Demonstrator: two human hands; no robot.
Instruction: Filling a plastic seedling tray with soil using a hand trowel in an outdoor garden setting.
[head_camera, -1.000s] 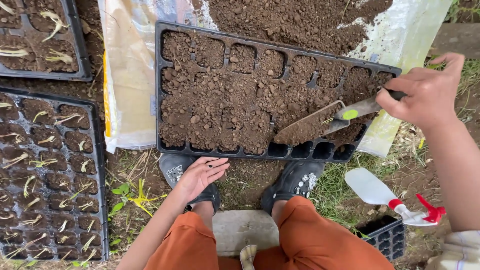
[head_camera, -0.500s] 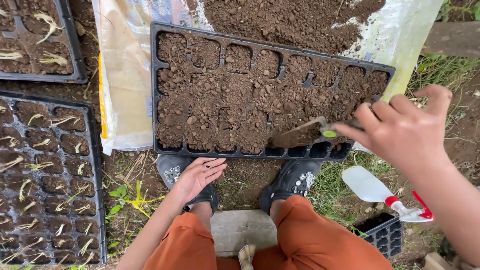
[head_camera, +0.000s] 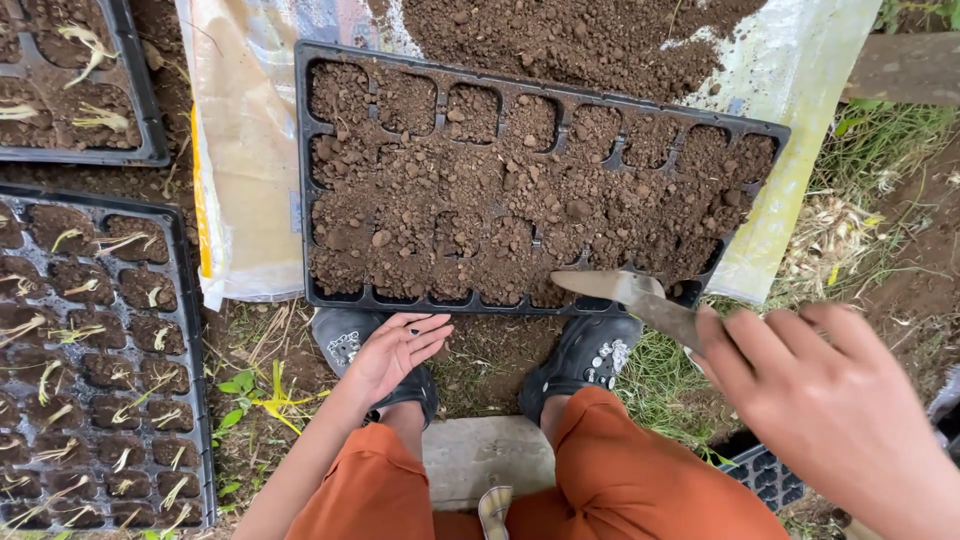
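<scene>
Nearer now, right hand (head_camera: 830, 400) fingers grip trowel (head_camera: 630, 298), blade pointing left over tray (head_camera: 330, 296).

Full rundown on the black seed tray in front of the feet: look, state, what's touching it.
The black seed tray is thin, plastic-looking, rectangular, divided into rounded cells in rows. It lies flat and slightly skewed on a pale sack spread on the ground, just beyond the person's dark shoes. Loose brown soil fills most cells and buries the middle dividers; far-row cells show clearer rims. The trowel in the right hand has its blade tip over the near edge; contact is unclear. The left hand is off it.
</scene>
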